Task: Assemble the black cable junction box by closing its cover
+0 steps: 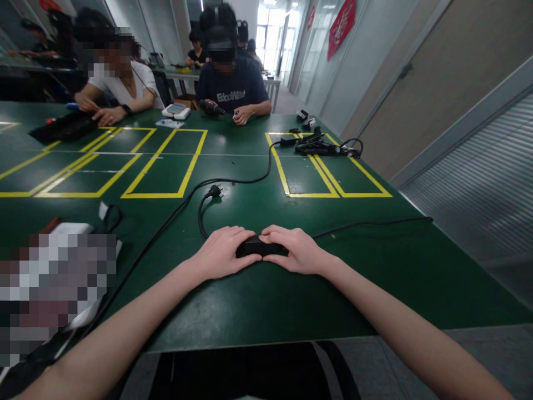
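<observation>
A small black power adapter (259, 246) lies on the green table (266, 289) close to the front edge. My left hand (222, 251) curls over its left end and my right hand (293, 250) curls over its right end, both gripping it. A black cord with a plug (214, 192) loops just behind the hands. Another thin black cable (375, 223) runs off to the right.
Yellow tape rectangles (166, 161) mark the table. A pile of black adapters and cables (320, 145) lies at the back right. Two people sit across the table, one holding a tool (210, 107). A white scale-like device (176, 110) stands nearby. Blurred items sit at the left.
</observation>
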`<state>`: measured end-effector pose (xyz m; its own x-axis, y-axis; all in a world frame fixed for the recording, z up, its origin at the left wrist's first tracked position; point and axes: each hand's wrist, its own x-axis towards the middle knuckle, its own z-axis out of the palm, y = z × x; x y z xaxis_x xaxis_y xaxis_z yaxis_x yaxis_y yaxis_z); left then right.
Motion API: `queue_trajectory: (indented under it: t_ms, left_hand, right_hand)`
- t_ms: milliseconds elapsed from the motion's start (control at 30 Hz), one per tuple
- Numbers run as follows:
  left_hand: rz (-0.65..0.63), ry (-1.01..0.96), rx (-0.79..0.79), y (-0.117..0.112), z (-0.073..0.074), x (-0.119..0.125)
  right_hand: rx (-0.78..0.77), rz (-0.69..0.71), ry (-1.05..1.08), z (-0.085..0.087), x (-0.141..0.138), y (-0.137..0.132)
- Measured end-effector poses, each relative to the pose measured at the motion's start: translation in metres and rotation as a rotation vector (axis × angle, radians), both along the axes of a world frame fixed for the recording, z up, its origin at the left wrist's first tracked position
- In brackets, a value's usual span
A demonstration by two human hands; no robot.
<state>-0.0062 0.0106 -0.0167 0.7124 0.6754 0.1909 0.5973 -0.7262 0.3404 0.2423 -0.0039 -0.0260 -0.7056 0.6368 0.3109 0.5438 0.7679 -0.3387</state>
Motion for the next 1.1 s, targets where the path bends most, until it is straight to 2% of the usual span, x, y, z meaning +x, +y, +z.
queue_trajectory:
  t_ms: [100,233,333,433,633,733,800,867,967,1033,1100]
  left_hand:
    - [0.016,0.026,-0.057,0.0,0.001,0.0]
    - [0.007,0.055,-0.032,0.0,0.001,0.0]
    - [0.014,0.001,-0.036,0.001,0.002,-0.002]
    - [0.033,-0.026,-0.055,0.001,0.003,-0.003]
    - [0.028,0.059,-0.058,-0.001,0.004,-0.001]
    - [0.038,0.0,-0.042,0.0,0.003,-0.001]
    - [0.031,-0.097,0.033,0.0,0.004,-0.003]
    - [0.047,-0.215,0.174,0.0,0.006,-0.006]
    - [0.103,-0.351,0.372,-0.001,0.011,-0.01]
    - [0.09,-0.358,0.367,-0.001,0.011,-0.011]
    - [0.009,-0.282,0.245,-0.001,0.009,-0.011]
  right_hand:
    - [0.062,0.007,-0.023,-0.001,0.0,-0.001]
    - [0.089,0.019,-0.027,-0.002,-0.001,0.0]
    - [0.094,0.006,-0.021,-0.002,-0.001,0.001]
    - [0.074,-0.005,-0.013,-0.002,-0.001,0.001]
    - [0.0,-0.028,-0.135,0.0,-0.003,-0.002]
    - [-0.02,-0.051,-0.108,0.002,-0.001,-0.002]
    - [-0.037,-0.069,-0.026,0.004,0.003,-0.002]
    - [-0.051,-0.103,0.107,0.007,0.007,-0.001]
    - [-0.035,-0.252,0.361,0.016,0.016,0.005]
    - [-0.008,-0.402,0.536,0.026,0.027,0.011]
    - [0.003,-0.562,0.685,0.036,0.043,0.02]
